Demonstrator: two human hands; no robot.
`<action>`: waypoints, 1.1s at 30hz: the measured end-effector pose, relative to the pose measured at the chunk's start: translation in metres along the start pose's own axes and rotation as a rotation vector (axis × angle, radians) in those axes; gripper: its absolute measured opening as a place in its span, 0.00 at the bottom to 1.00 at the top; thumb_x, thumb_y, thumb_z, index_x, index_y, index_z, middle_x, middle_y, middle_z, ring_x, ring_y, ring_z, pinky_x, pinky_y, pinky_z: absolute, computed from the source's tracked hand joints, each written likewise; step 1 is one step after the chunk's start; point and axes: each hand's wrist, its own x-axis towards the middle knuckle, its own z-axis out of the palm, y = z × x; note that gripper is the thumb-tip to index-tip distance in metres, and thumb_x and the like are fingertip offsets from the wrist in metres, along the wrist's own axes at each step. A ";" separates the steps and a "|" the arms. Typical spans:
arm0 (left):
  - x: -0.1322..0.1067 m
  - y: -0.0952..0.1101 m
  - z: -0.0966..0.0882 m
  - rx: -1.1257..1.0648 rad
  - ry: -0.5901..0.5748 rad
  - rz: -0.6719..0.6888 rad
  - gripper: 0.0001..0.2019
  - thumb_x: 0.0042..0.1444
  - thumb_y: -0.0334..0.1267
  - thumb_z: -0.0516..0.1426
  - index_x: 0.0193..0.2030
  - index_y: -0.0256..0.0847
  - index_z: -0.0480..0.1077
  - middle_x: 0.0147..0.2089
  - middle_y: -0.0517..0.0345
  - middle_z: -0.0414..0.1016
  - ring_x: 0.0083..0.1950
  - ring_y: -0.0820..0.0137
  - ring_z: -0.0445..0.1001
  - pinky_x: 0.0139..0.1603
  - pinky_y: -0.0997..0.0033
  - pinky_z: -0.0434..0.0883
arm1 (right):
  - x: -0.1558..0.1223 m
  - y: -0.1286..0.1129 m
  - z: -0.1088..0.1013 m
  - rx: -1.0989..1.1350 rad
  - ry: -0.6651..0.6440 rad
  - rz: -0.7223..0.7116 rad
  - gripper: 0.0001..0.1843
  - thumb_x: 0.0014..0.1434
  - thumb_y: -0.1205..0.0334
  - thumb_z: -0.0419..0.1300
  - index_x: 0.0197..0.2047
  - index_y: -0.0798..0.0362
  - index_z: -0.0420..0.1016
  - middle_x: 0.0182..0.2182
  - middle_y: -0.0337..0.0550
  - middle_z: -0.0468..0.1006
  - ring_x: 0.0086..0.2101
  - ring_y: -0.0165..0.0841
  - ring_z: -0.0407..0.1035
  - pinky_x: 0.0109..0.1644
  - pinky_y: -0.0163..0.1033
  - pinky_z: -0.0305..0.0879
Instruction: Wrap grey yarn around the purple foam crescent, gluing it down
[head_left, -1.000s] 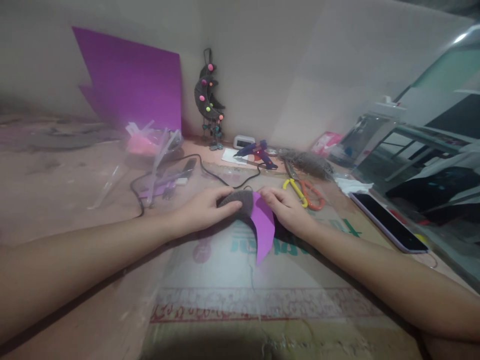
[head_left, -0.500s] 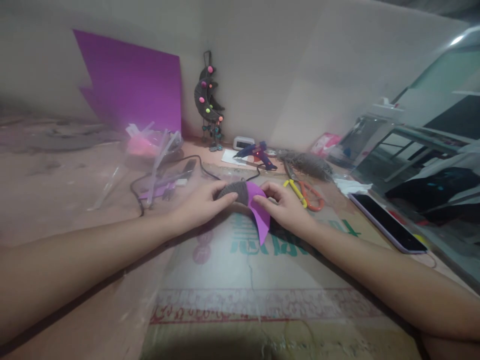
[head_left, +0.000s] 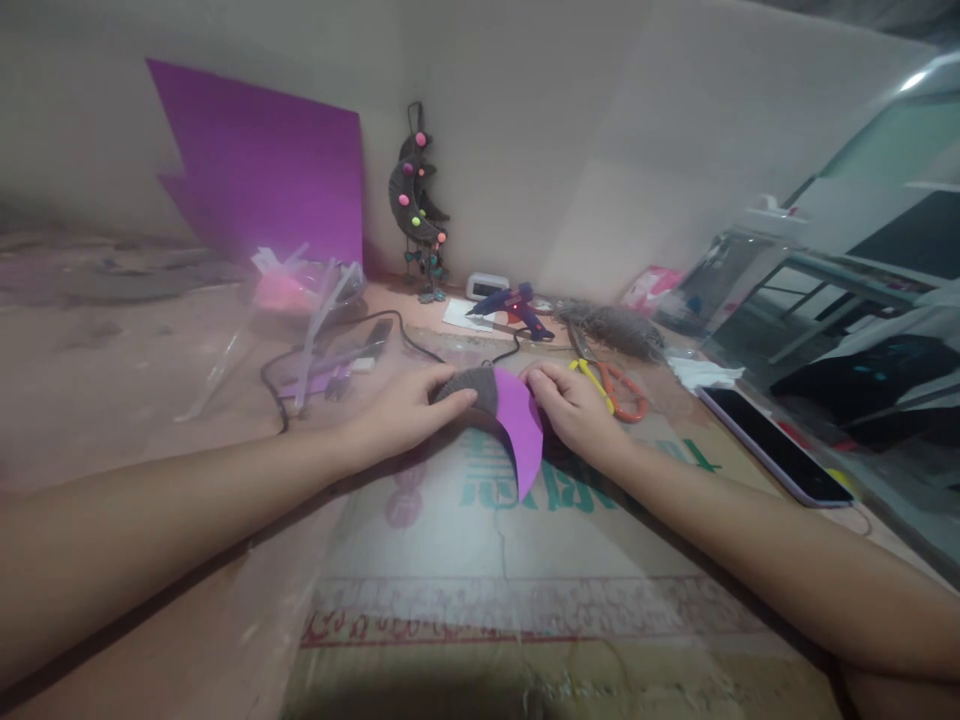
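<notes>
A purple crescent-shaped foam piece (head_left: 519, 430) lies on the cardboard sheet (head_left: 480, 560), its upper end wrapped in grey yarn (head_left: 469, 384). My left hand (head_left: 405, 410) grips the yarn-wrapped end with fingers curled over it. My right hand (head_left: 574, 405) presses on the crescent's right edge, its fingers bent and close together. Both forearms reach in from the lower corners.
Yellow and orange scissors (head_left: 611, 385) lie just right of my right hand. A blue glue gun (head_left: 510, 303), its black cord (head_left: 330, 350), a grey yarn bundle (head_left: 619, 328), a phone (head_left: 772, 445), a purple foam sheet (head_left: 262, 170) and a finished moon ornament (head_left: 416, 195) stand around.
The crescent rose and turned slightly, then settled back on the cardboard. My right hand moved from pinching its edge to pressing beside it. My left hand stayed on the yarn end.
</notes>
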 end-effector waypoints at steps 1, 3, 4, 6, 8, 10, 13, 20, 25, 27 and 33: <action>0.000 0.000 0.000 -0.008 0.000 -0.004 0.15 0.62 0.45 0.50 0.42 0.39 0.73 0.37 0.58 0.76 0.37 0.68 0.71 0.41 0.69 0.67 | 0.000 0.001 0.000 0.003 0.015 0.012 0.16 0.66 0.57 0.47 0.30 0.52 0.68 0.24 0.37 0.70 0.27 0.30 0.64 0.32 0.34 0.58; 0.000 0.000 -0.001 -0.023 0.002 -0.012 0.15 0.62 0.45 0.50 0.43 0.39 0.73 0.37 0.58 0.76 0.38 0.68 0.71 0.41 0.69 0.67 | 0.001 0.002 0.000 0.014 0.045 0.022 0.15 0.65 0.58 0.48 0.32 0.53 0.71 0.26 0.38 0.72 0.28 0.30 0.65 0.33 0.35 0.60; 0.000 0.000 -0.001 -0.027 0.005 -0.017 0.15 0.62 0.45 0.50 0.43 0.39 0.73 0.38 0.58 0.76 0.38 0.68 0.71 0.40 0.69 0.67 | 0.002 0.003 0.000 0.019 0.055 0.023 0.15 0.65 0.58 0.48 0.32 0.53 0.71 0.26 0.38 0.73 0.29 0.30 0.66 0.34 0.35 0.60; 0.000 0.000 -0.001 -0.032 0.011 -0.026 0.15 0.62 0.46 0.50 0.43 0.39 0.73 0.38 0.57 0.76 0.38 0.67 0.71 0.40 0.69 0.67 | 0.002 0.003 0.001 0.038 0.065 0.031 0.13 0.63 0.58 0.50 0.33 0.53 0.73 0.27 0.39 0.74 0.29 0.30 0.67 0.34 0.35 0.61; 0.000 -0.001 0.000 -0.036 0.014 -0.030 0.15 0.62 0.46 0.50 0.42 0.39 0.73 0.38 0.57 0.76 0.38 0.68 0.71 0.39 0.69 0.67 | 0.003 0.002 0.001 0.088 0.061 0.043 0.11 0.62 0.60 0.52 0.35 0.53 0.73 0.29 0.39 0.76 0.30 0.30 0.68 0.34 0.35 0.62; 0.000 -0.001 0.000 -0.041 0.010 -0.031 0.15 0.62 0.46 0.50 0.42 0.38 0.73 0.38 0.57 0.76 0.38 0.68 0.71 0.39 0.69 0.67 | 0.003 0.002 0.002 0.165 0.052 0.055 0.09 0.61 0.63 0.52 0.38 0.53 0.73 0.31 0.40 0.77 0.31 0.30 0.69 0.34 0.34 0.63; -0.001 -0.001 0.001 -0.041 0.003 -0.031 0.15 0.62 0.46 0.50 0.42 0.39 0.73 0.38 0.57 0.76 0.38 0.68 0.71 0.39 0.69 0.66 | 0.003 0.001 0.003 0.247 0.044 0.065 0.08 0.61 0.63 0.53 0.41 0.53 0.72 0.35 0.41 0.77 0.32 0.29 0.70 0.35 0.34 0.64; 0.001 -0.002 0.000 -0.033 0.006 -0.029 0.15 0.61 0.46 0.50 0.40 0.38 0.72 0.36 0.57 0.75 0.38 0.67 0.71 0.39 0.70 0.66 | 0.002 0.003 0.002 0.202 0.071 0.080 0.13 0.62 0.53 0.54 0.31 0.53 0.67 0.22 0.34 0.68 0.22 0.26 0.62 0.26 0.32 0.58; 0.001 -0.003 0.001 -0.049 0.009 -0.032 0.14 0.61 0.45 0.51 0.38 0.38 0.72 0.34 0.58 0.74 0.36 0.68 0.69 0.36 0.71 0.64 | 0.003 0.003 0.001 0.069 0.085 0.024 0.15 0.65 0.54 0.51 0.32 0.54 0.71 0.26 0.38 0.73 0.28 0.28 0.67 0.32 0.33 0.62; 0.001 -0.004 0.002 -0.078 0.021 -0.044 0.13 0.61 0.46 0.51 0.37 0.39 0.71 0.32 0.59 0.72 0.33 0.70 0.68 0.33 0.72 0.63 | 0.004 0.005 0.002 0.098 0.080 0.011 0.12 0.64 0.57 0.52 0.37 0.53 0.73 0.33 0.40 0.77 0.33 0.30 0.70 0.37 0.35 0.64; 0.001 -0.014 0.001 -0.164 0.096 -0.180 0.17 0.60 0.51 0.52 0.29 0.40 0.65 0.22 0.64 0.62 0.23 0.74 0.61 0.23 0.73 0.56 | 0.003 0.006 0.003 0.211 0.081 0.149 0.14 0.61 0.50 0.56 0.33 0.53 0.70 0.24 0.36 0.72 0.23 0.27 0.63 0.27 0.33 0.59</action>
